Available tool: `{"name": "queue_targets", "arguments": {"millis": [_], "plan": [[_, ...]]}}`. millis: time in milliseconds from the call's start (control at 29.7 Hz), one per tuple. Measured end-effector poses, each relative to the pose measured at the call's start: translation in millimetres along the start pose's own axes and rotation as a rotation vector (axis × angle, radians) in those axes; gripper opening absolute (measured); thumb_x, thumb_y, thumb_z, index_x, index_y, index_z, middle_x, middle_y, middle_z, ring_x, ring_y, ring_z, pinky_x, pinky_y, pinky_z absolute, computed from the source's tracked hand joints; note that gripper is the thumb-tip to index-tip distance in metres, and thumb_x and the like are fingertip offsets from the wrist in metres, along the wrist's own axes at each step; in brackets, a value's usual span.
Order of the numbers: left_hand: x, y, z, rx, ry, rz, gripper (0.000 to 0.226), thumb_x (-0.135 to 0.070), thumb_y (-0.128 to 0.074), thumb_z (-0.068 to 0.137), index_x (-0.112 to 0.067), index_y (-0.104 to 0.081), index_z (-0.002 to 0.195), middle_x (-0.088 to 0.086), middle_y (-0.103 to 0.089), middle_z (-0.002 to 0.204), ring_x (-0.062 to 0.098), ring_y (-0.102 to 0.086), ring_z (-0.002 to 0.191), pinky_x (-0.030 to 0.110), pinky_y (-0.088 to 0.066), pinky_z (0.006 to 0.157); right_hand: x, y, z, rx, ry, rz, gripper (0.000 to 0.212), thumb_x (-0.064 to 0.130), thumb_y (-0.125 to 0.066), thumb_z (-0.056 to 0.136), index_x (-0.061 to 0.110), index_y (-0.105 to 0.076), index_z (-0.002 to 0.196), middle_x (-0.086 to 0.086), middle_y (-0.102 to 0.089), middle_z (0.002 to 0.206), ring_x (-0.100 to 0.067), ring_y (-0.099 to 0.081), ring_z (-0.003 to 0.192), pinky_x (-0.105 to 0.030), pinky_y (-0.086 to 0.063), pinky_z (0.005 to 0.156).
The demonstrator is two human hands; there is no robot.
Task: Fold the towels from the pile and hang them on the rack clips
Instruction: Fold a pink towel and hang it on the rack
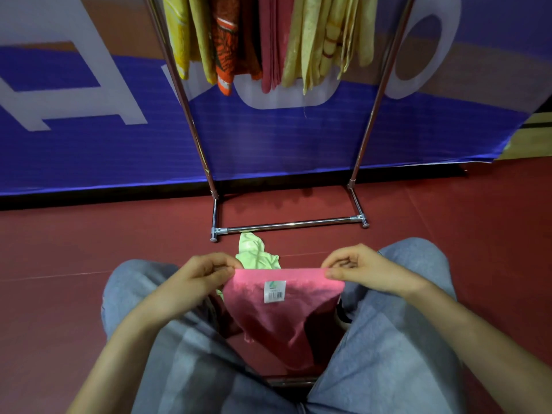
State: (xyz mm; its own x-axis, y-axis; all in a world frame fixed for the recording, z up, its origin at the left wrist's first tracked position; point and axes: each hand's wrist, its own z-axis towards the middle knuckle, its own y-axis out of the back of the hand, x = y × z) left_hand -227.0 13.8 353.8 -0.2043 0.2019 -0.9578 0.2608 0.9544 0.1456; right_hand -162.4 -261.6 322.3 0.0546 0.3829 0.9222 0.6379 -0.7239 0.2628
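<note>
A pink towel (277, 321) with a white barcode label hangs between my knees, stretched along its top edge. My left hand (200, 274) pinches its left top corner and my right hand (358, 268) pinches its right top corner. Behind it a light green towel (257, 253) lies crumpled on the red floor, partly hidden by the pink one. The chrome rack (286, 225) stands just beyond, with several yellow, orange and pink towels (268, 43) hanging from its top. The clips are out of view.
My legs in grey-blue trousers (388, 354) frame the towel on both sides. A blue and white banner (119, 130) runs along the wall behind the rack. The rack's base bars rest on the dark red floor (89, 240).
</note>
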Motion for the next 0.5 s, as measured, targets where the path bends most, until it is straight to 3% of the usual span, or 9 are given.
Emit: {"name": "queue_targets", "arguments": {"millis": [101,168,236,337,505], "plan": [[2,3,1,-0.019,0.02,0.112,0.014,-0.011,-0.055,0.081,-0.017,-0.066,0.076,-0.005,-0.066,0.065,0.008,-0.055,0.068,0.015,-0.045,0.066,4,8,-5,-0.07,-0.022,0.043,0.018,0.0,-0.065,0.078,0.018,-0.067,0.072,0.013,-0.066,0.054,0.005,-0.058,0.054,-0.009,-0.047,0.057],[2,2,2,-0.03,0.018,0.214,0.026,0.0,-0.051,0.088,-0.018,-0.066,0.076,-0.004,-0.066,0.064,0.012,-0.055,0.068,0.017,-0.046,0.065,9,9,-8,-0.129,-0.041,0.096,0.018,-0.002,-0.063,0.079,0.015,-0.067,0.071,0.009,-0.064,0.05,0.001,-0.057,0.047,-0.012,-0.048,0.048],[-4,-1,3,-0.073,-0.001,0.268,0.031,0.004,-0.048,0.087,-0.019,-0.066,0.074,-0.007,-0.067,0.059,0.006,-0.057,0.063,0.013,-0.046,0.06,17,10,-8,-0.197,-0.01,0.129,0.019,-0.003,-0.062,0.079,0.013,-0.066,0.07,0.007,-0.063,0.049,-0.001,-0.057,0.046,-0.014,-0.05,0.047],[-26,1,9,-0.166,-0.023,0.184,0.033,0.009,-0.047,0.086,-0.016,-0.063,0.072,-0.012,-0.065,0.049,-0.003,-0.057,0.05,0.007,-0.046,0.052,37,14,-5,-0.32,0.069,0.16,0.017,-0.003,-0.061,0.079,0.012,-0.065,0.071,0.009,-0.064,0.048,0.0,-0.056,0.045,-0.012,-0.048,0.049],[-74,11,20,-0.296,-0.184,0.132,0.03,0.006,-0.048,0.086,-0.019,-0.062,0.074,-0.014,-0.064,0.047,-0.004,-0.057,0.047,0.006,-0.047,0.051,89,32,-1,-0.488,0.192,0.221,0.019,0.0,-0.059,0.081,0.016,-0.063,0.07,0.013,-0.061,0.045,0.004,-0.051,0.042,-0.006,-0.039,0.044]]}}
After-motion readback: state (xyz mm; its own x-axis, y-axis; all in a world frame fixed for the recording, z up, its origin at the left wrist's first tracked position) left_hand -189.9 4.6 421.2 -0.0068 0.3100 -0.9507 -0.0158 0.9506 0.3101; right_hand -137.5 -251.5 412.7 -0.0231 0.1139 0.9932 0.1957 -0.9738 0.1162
